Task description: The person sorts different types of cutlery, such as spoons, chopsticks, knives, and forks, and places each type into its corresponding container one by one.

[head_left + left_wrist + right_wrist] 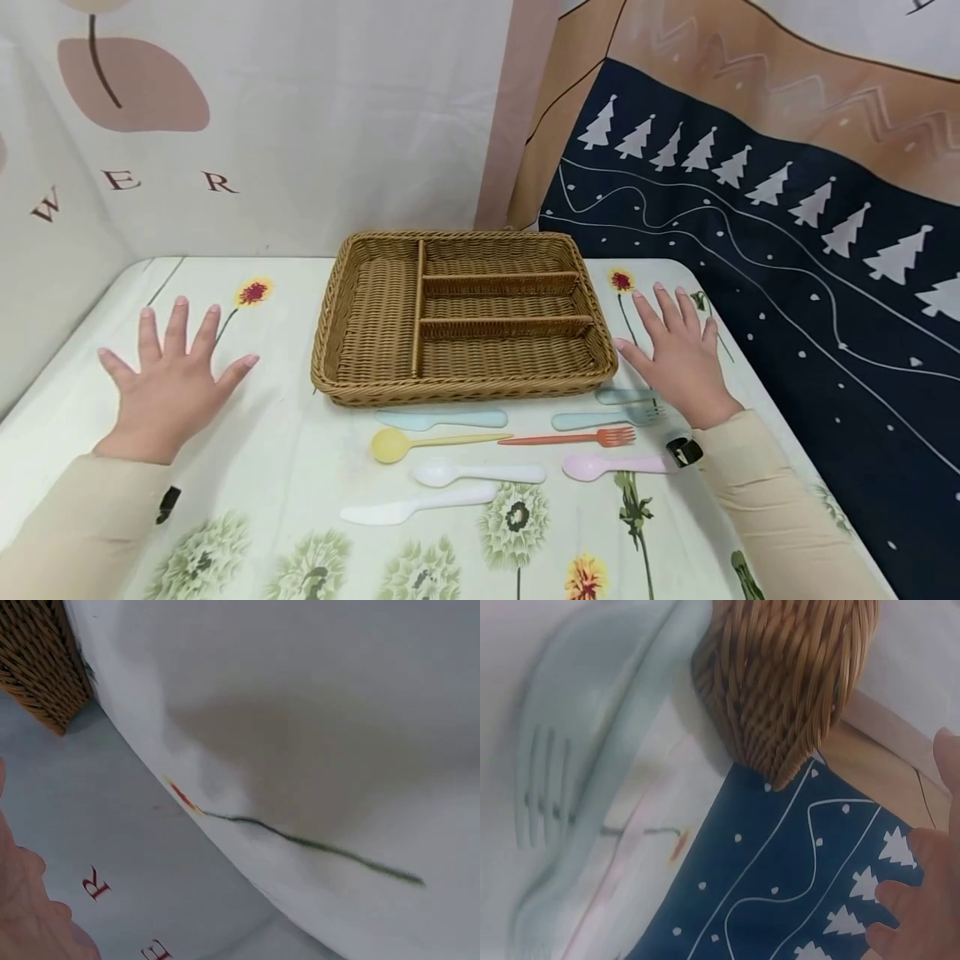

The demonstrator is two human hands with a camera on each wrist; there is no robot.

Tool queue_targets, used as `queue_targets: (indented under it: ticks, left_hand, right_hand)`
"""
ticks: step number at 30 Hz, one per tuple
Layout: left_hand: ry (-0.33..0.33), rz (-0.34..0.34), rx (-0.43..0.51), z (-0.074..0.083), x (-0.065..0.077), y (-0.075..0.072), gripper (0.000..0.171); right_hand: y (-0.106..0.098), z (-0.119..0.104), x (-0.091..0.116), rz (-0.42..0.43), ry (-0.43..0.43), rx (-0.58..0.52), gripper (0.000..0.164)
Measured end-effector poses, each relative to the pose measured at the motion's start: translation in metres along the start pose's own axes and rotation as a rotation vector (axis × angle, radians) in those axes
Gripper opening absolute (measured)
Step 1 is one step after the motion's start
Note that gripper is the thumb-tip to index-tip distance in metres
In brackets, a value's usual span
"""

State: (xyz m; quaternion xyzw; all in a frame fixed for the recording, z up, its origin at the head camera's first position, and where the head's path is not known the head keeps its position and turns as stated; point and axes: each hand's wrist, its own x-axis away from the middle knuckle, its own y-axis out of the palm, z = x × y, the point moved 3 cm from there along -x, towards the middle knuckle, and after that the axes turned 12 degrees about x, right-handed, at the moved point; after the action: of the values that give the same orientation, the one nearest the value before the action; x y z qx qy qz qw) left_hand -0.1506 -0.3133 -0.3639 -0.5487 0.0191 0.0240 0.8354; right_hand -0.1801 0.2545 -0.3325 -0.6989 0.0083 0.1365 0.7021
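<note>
My left hand (168,383), fingers spread wide, is over the left side of the table and holds nothing. On the right, my right hand (681,358) is spread the same way, close beside the wicker tray (465,389) and overlapping the end of a light blue handle (622,397). The tray has one long compartment at left and stacked narrower ones at right. In front of it lie a light blue knife (441,419), light blue fork (600,419), yellow spoon (390,446), orange fork (570,438), white spoon (480,473), pink spoon (588,467) and white knife (412,505).
A flower-printed white cloth (247,483) covers the table. Behind it hangs a white printed curtain (337,125). Dark blue fabric with white trees (750,250) drops along the right edge. Both wrists wear a small black device (684,451).
</note>
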Motion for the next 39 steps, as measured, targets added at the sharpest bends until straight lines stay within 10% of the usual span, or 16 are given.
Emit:
queue_targets:
  ticks: [17, 39]
  left_hand:
    - [0.087, 0.034, 0.166, 0.053, -0.030, 0.016, 0.082]
    - [0.060, -0.049, 0.301, 0.076, -0.046, 0.031, 0.080]
  right_hand:
    - [0.009, -0.030, 0.005, 0.131, -0.124, -0.154, 0.079]
    - [0.012, -0.063, 0.029, 0.340, -0.437, -0.242, 0.063]
